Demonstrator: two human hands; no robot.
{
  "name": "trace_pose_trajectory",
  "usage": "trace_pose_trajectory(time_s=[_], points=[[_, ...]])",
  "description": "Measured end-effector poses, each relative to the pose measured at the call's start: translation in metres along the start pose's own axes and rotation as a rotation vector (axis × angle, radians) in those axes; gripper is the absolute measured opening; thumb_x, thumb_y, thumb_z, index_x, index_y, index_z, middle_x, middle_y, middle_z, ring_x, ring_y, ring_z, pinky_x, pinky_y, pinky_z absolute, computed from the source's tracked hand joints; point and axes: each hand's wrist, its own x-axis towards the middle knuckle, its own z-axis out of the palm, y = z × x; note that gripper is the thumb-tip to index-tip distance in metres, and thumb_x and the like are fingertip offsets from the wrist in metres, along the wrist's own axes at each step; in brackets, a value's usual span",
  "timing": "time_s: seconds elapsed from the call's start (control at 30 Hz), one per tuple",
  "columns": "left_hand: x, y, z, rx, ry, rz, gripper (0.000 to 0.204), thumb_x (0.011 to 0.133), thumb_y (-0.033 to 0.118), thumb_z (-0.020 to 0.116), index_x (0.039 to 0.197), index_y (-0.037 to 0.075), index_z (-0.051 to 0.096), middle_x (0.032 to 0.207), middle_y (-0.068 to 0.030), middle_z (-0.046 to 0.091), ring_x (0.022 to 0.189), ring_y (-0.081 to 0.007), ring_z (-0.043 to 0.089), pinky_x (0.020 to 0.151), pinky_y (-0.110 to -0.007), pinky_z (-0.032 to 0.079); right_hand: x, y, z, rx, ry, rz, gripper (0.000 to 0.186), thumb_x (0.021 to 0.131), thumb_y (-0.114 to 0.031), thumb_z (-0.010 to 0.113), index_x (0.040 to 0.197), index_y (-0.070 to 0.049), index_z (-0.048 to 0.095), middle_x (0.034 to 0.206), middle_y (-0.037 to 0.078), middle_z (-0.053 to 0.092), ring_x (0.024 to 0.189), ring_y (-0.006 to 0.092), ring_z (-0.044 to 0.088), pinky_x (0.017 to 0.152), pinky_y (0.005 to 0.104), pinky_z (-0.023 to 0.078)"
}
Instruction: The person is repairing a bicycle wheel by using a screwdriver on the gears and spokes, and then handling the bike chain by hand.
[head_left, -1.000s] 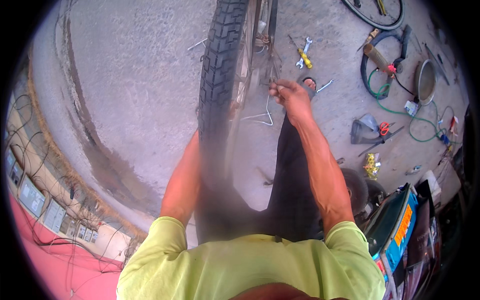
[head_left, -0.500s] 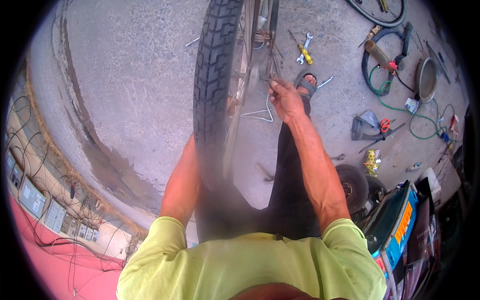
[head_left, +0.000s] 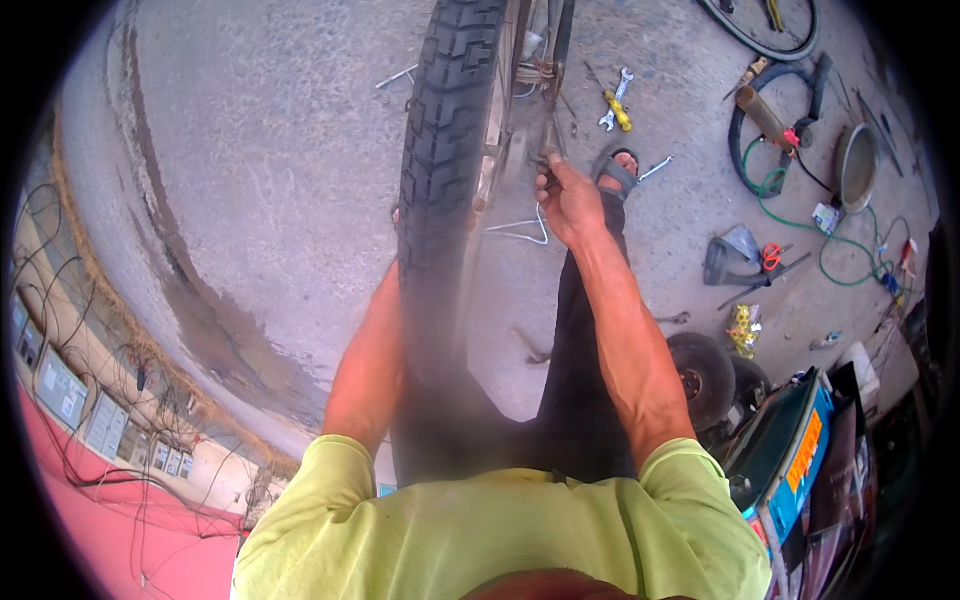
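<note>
A bicycle wheel with a black knobbly tire [head_left: 450,110] stands upright between my legs, its near part blurred. Beside it on the right runs the bicycle's thin metal frame [head_left: 550,75]. My right hand [head_left: 572,207] is at the frame's lower end, thumb and fingers pinched together; whatever is between them is too small to make out. Most of my left hand [head_left: 396,214] is behind the tire, with just a bit of finger showing at its left edge. A bent metal wire stand [head_left: 520,232] shows below the frame, near my right hand.
On the ground ahead right lie a wrench [head_left: 618,98], a yellow-handled screwdriver [head_left: 617,110] and another wrench [head_left: 657,168]. Farther right are a loose tire [head_left: 743,130], a hand pump [head_left: 765,115], a metal basin [head_left: 856,168], red-handled scissors [head_left: 771,257] and a small wheel [head_left: 703,380].
The wheel and frame have shifted slightly right in the picture. My right hand stays pinched by the frame end, and a little of my left hand now shows left of the tire.
</note>
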Motion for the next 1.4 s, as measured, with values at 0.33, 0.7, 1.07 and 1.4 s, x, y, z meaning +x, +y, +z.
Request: trace_pose_trajectory(time_s=[0.33, 0.7, 1.07, 1.4], points=[[0.018, 0.003, 0.002, -0.014, -0.002, 0.020, 0.080, 0.085, 0.029, 0.064, 0.153, 0.005, 0.031, 0.098, -0.0083, 0.064, 0.087, -0.0172, 0.059, 0.077, -0.031, 0.046, 0.005, 0.017, -0.001, -0.330, -0.006, -0.164, 0.025, 0.098, -0.020, 0.066, 0.108, 0.003, 0.066, 0.091, 0.003, 0.063, 0.079, 0.0111, 0.057, 0.067, 0.0251, 0.045], [0.033, 0.001, 0.007, -0.013, 0.012, 0.089, 0.083, 0.085, 0.028, 0.064, 0.156, 0.005, 0.029, 0.096, -0.0078, 0.064, 0.085, -0.0172, 0.058, 0.078, -0.032, 0.046, 0.012, 0.013, 0.001, -0.291, -0.013, -0.198, 0.034, 0.094, -0.017, 0.069, 0.123, -0.001, 0.061, 0.093, 0.004, 0.064, 0.080, 0.0110, 0.061, 0.068, 0.0250, 0.048], [0.023, 0.038, 0.018, 0.019, 0.026, 0.088, 0.098, 0.074, 0.030, 0.070, 0.155, -0.002, 0.023, 0.126, -0.0285, 0.055, 0.119, -0.0348, 0.054, 0.098, -0.039, 0.043, 0.021, -0.004, -0.022, -0.268, -0.187, -0.179, 0.011, 0.095, -0.009, 0.063, 0.106, -0.007, 0.060, 0.086, 0.002, 0.061, 0.074, 0.0135, 0.057, 0.067, 0.0328, 0.047], [0.031, 0.036, 0.024, 0.024, 0.110, 0.193, 0.083, 0.077, 0.023, 0.068, 0.147, -0.006, 0.034, 0.102, -0.0151, 0.062, 0.092, -0.0228, 0.060, 0.080, -0.034, 0.048, 0.035, -0.003, -0.037, -0.214, -0.122, -0.149, 0.021, 0.097, -0.005, 0.055, 0.118, -0.006, 0.055, 0.104, 0.004, 0.065, 0.088, 0.0163, 0.060, 0.077, 0.0327, 0.047]])
